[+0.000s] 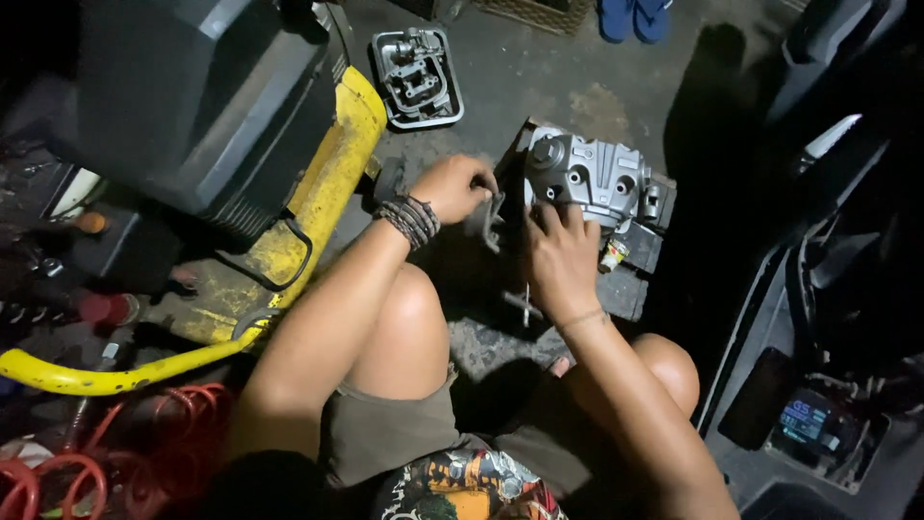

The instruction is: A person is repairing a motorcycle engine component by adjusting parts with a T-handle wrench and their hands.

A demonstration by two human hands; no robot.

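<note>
Head view, looking down at a squatting person, bare knees near the bottom edge.

Engine cylinder head (595, 178): cast grey metal, matt and ribbed, with round bolt holes and bosses on top. Sits on a dark block on the stained concrete floor (597, 96), centre of the scene, just beyond the knees.

Left hand (457, 186): curled into a loose fist at the left edge of the casting, fingers closed around something small and dark; what it is cannot be made out. Braided cord bracelets (409, 220) wrap the wrist.

Right hand (558, 255): laid on the near face of the casting, fingers spread and pressing on the metal, thumb on the left side. Grasping the part rather than clenched.

A thin metal tool (526, 303) lies on the floor just near of the right hand.

Far and left: a rectangular cast cover (417, 77), bright grey, hollow side up with inner ribs showing, lying flat and well apart from the casting.

Left: yellow painted machine frame (332, 178), scuffed, with a curved tubular handle. Red coiled hose (183, 414) at near left. Blue sandals (633, 17) at the far edge.
</note>
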